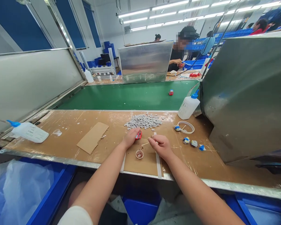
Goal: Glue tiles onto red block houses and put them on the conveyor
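Observation:
My left hand (130,137) is closed on a small red toy car (139,135), its fingers covering part of the car. In my right hand (161,145) a thin pale stick (145,144) is pinched, pointing left toward the car. Just below the stick stands a small round cup (139,154) with a little dark reddish stuff inside. Beyond both hands lies a heap of small grey flat pieces (144,121). The cup rests on a cardboard sheet (147,164) held down by pale tape.
A white squeeze bottle (188,107) stands at right; another bottle (30,132) lies at left. Right of my hand are a tape roll (188,127) and several small blocks (194,143). A green belt (131,97) carries another red toy car (170,92). A person (178,56) works opposite.

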### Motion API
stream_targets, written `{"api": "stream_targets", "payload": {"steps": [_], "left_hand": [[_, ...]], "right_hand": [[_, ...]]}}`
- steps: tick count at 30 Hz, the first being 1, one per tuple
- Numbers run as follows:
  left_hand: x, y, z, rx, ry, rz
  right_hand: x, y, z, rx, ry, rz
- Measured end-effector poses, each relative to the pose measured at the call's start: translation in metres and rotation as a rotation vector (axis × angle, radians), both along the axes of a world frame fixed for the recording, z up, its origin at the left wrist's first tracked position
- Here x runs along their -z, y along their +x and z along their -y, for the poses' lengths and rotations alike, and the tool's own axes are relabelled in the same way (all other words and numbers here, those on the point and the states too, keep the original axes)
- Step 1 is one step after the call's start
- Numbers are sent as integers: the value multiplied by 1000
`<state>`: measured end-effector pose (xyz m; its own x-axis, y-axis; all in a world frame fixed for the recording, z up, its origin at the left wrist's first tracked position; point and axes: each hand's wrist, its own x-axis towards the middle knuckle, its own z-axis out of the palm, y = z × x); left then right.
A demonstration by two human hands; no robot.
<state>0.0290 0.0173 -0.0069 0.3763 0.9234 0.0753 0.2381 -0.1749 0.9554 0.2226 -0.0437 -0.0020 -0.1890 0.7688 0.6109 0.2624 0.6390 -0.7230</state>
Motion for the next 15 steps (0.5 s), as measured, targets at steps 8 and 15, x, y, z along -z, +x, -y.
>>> {"api": "stream_targets", "payload": {"steps": [8,15], "left_hand": [[-1,-4,-2,-71,-268,337],[0,-3,-5,-135,-187,198]], "right_hand": [[7,-5,3,-249,-9,266],[19,16,-19,145,-178,464]]}}
